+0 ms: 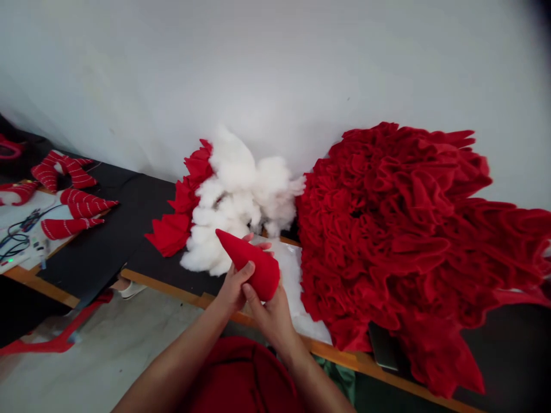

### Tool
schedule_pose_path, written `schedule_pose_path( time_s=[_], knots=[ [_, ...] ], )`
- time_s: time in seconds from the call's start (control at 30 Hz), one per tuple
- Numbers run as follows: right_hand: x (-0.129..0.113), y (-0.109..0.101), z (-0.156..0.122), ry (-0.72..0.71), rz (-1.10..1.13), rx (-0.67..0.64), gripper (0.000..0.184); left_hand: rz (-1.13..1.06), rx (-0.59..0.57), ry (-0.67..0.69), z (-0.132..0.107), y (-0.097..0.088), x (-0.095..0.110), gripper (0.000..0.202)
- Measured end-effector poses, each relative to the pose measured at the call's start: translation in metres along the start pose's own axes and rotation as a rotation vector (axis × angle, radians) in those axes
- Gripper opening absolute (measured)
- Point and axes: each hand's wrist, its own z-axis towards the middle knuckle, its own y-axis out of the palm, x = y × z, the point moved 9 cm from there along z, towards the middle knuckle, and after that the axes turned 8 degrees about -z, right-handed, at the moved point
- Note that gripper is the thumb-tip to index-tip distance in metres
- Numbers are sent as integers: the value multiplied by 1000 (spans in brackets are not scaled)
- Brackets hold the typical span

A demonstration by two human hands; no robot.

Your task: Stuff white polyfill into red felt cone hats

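A stuffed red felt cone [252,265] is held over the table's front edge, its tip pointing up and to the left. My left hand [231,287] wraps around the cone's near side with the thumb on top. From below, my right hand [270,310] grips the cone's wide end, thumb pressed against it. Just behind the hands lies a heap of white stuffing [235,198]. A few flat red felt pieces [181,212] lie at its left.
A big pile of empty red felt cones [408,241] fills the table's right side against the white wall. A dark phone [383,346] lies at the front edge under the pile. Striped red cones [77,201] and cables [19,229] sit on the left table. Red fabric [241,373] covers my lap.
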Motion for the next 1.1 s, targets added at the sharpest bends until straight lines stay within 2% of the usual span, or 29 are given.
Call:
schedule_pose_path(
  time_s=[0.1,0.13,0.23,0.3,0.37,0.43,0.5,0.57,0.67,0.77,0.87,0.97,1.03,1.1],
  knots=[
    [1,-12,-3,35,4,130,38,25,-20,57,0,4,6,74],
    [2,-12,-3,52,37,120,36,35,-26,70,0,4,7,75],
    [6,0,-2,160,220,-44,31,51,-45,76,-1,6,5,76],
    [10,7,-2,255,381,-109,31,59,-25,58,-3,5,0,76],
    [10,10,-2,307,520,-110,34,64,19,35,-5,3,-4,75],
    [11,10,-3,318,567,-94,39,58,49,20,-7,1,-4,73],
    [12,6,-3,281,468,-60,39,35,43,29,-6,0,0,73],
    [10,-5,-4,179,256,31,37,8,49,47,-3,-2,6,70],
    [-3,-16,-8,-42,-49,150,41,-44,161,50,-1,-13,10,57],
    [-17,-6,-10,-197,-191,107,51,-108,261,12,-3,-20,3,44],
    [-24,6,-6,-212,-169,-22,48,-150,287,-53,-5,-23,-5,40],
    [-25,11,-3,-157,-25,-157,35,-193,241,-91,-3,-25,-5,49],
    [-19,5,-4,-83,87,-134,28,-203,202,-84,-1,-26,0,55],
    [-10,-5,-6,-10,177,-17,28,-199,198,-64,-1,-29,3,57]
  ],
)
